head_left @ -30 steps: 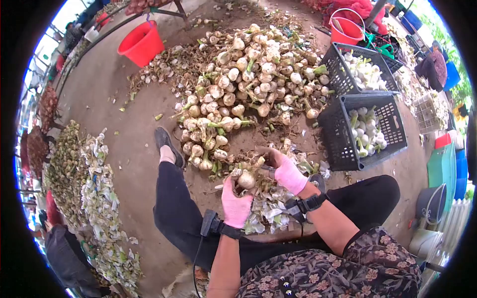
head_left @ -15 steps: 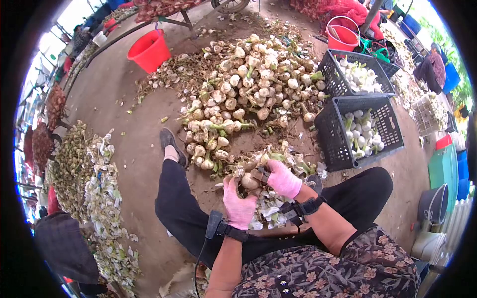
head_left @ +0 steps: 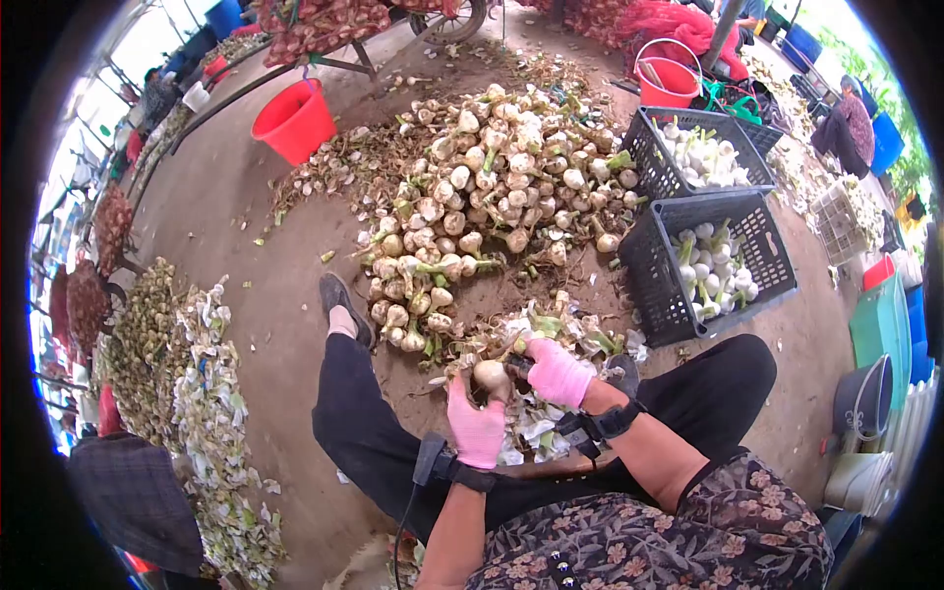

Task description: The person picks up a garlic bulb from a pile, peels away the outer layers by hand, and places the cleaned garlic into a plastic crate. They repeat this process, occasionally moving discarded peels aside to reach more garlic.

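Note:
In a pink glove, my left hand [head_left: 476, 423] is closed around a whitish garlic bulb [head_left: 490, 375] with a stem. My right hand [head_left: 559, 374], also gloved in pink, is closed on a small dark knife [head_left: 518, 366] right beside the bulb; its handle is hidden by the fingers. Under both hands lies a heap of peeled-off garlic skins [head_left: 539, 423]. Beyond them a big pile of untrimmed garlic bulbs [head_left: 492, 187] with stems and roots covers the ground.
To the right, two black crates [head_left: 644, 265] hold cleaned white garlic. A red bucket [head_left: 295, 123] stands behind the pile at left, another red bucket [head_left: 669, 84] behind the crates. Strips of garlic skins [head_left: 206, 383] lie at left. A person [head_left: 848, 128] sits far right.
The bulb now shows a whiter, smoother side between my hands. My left hand has shifted slightly down, and the right hand with the knife stays close to the bulb.

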Available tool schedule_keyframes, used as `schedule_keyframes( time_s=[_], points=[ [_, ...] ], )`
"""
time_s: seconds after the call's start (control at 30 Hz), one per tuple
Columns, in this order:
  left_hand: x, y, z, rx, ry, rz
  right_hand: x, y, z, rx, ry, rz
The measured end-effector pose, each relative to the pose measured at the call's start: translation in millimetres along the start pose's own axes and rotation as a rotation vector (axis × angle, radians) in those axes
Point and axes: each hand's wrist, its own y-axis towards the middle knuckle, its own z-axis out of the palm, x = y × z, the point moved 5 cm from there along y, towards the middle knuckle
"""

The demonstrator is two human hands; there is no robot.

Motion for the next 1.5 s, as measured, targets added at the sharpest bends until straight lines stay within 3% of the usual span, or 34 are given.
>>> schedule_keyframes(
  time_s=[0.17,0.23,0.33,0.37,0.43,0.5,0.57,0.63,0.67,0.7,0.77,0.8,0.87,0.9,0.93,1.0,1.1,1.13,1.27,1.33,1.5],
  points=[
    [12.5,3.9,4.2,0.033,-0.646,-0.401,16.8,-9.4,-8.1,-0.035,0.072,-0.001],
    [29.7,12.9,5.8,0.076,-0.64,-0.366,17.6,-13.0,-5.2,-0.049,0.082,0.043],
    [56.6,18.1,16.5,0.165,-0.839,-0.502,16.1,-15.8,1.4,-0.175,0.096,-0.146],
    [62.0,17.9,21.4,0.166,-0.839,-0.505,21.7,-16.9,-2.2,-0.175,0.096,-0.144],
    [62.9,20.3,21.7,0.074,-0.557,-0.223,21.9,-17.3,-9.5,-0.141,0.155,0.093],
    [18.9,20.3,14.6,0.166,-0.461,-0.221,10.1,-13.2,-7.5,-0.216,0.136,0.005],
    [0.8,20.9,5.4,0.127,-0.217,-0.052,18.3,-12.0,-13.2,-0.3,-0.027,-0.173],
    [2.7,15.6,3.7,0.102,-0.218,-0.053,20.3,-8.5,-22.5,-0.259,-0.036,-0.117],
    [-1.4,12.6,4.7,0.155,-0.395,-0.139,22.2,-3.6,-27.9,-0.221,-0.044,-0.067],
    [-2.4,9.1,7.0,0.207,-0.57,-0.226,6.1,2.4,-33.9,-0.32,-0.069,0.003],
    [-5.3,-7.2,4.3,0.235,-0.641,-0.46,-39.9,18.0,-35.5,-0.341,-0.34,0.122],
    [-2.7,-8.1,6.9,0.273,-0.825,-0.516,-41.9,15.8,-41.3,-0.341,-0.338,0.122],
    [-2.8,-6.6,7.6,0.31,-1.011,-0.572,-38.5,13.4,-38.7,-0.072,-0.377,0.078],
    [-8.0,-5.0,7.4,0.324,-1.092,-0.589,-33.2,9.4,-40.6,-0.07,-0.377,0.079],
    [-11.5,-4.2,8.8,0.338,-1.173,-0.606,-21.2,4.5,-41.5,-0.074,-0.216,-0.043],
    [-8.8,-3.9,10.0,0.318,-1.132,-0.592,10.6,-4.5,-48.9,-0.096,0.108,-0.228],
    [-4.6,-1.9,14.4,0.308,-1.078,-0.553,20.3,-12.7,-45.5,0.053,0.365,-0.066],
    [-4.7,-2.1,16.1,0.312,-1.069,-0.527,20.1,-11.9,-42.2,-0.006,0.256,-0.18],
    [-4.1,-1.4,18.8,0.293,-1.022,-0.536,41.5,-20.2,-44.3,-0.05,0.042,-0.148],
    [-6.2,-1.0,19.4,0.294,-1.021,-0.517,56.8,-26.0,-46.5,-0.138,-0.155,-0.255],
    [-9.2,-1.7,19.2,0.258,-0.965,-0.496,57.2,-23.7,-38.4,-0.192,-0.251,-0.226]
  ],
)
